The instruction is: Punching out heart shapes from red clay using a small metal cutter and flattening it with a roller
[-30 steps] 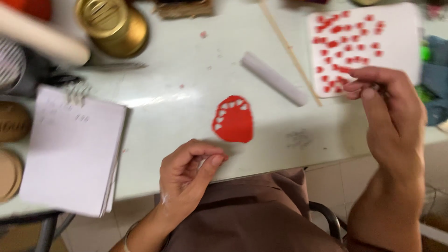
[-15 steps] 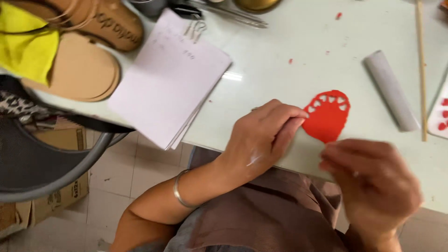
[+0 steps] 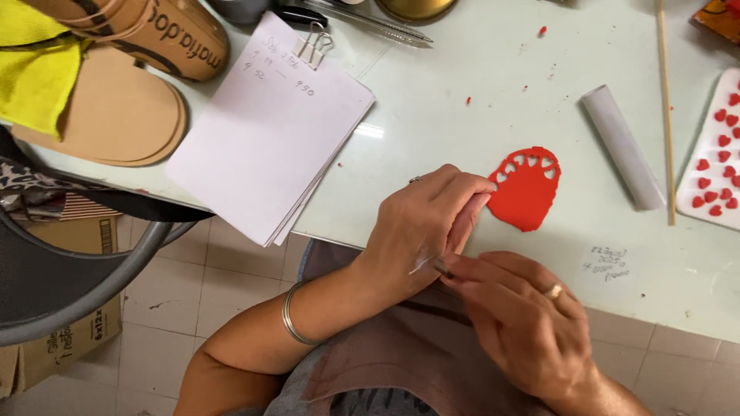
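Observation:
A flat red clay sheet (image 3: 528,187) with heart-shaped holes along its top lies on the pale green table (image 3: 462,85). My left hand (image 3: 420,231) rests at the table's near edge, fingertips touching the sheet's left side. My right hand (image 3: 520,323) sits just below the edge, pinching a small thin tool (image 3: 442,268) whose tip meets the back of my left hand. A white board (image 3: 713,154) with several small red clay hearts lies at the right edge.
A white roller (image 3: 621,146) and a thin wooden stick (image 3: 666,108) lie right of the sheet. A clipped stack of white paper (image 3: 266,127) overhangs the table at left, beside tan shoe soles (image 3: 116,100) and yellow cloth (image 3: 35,65). A chair rim (image 3: 85,285) curves lower left.
The camera has swung left. My right hand left the heart board and came down to my left hand with the thin tool. My left hand moved up against the red sheet.

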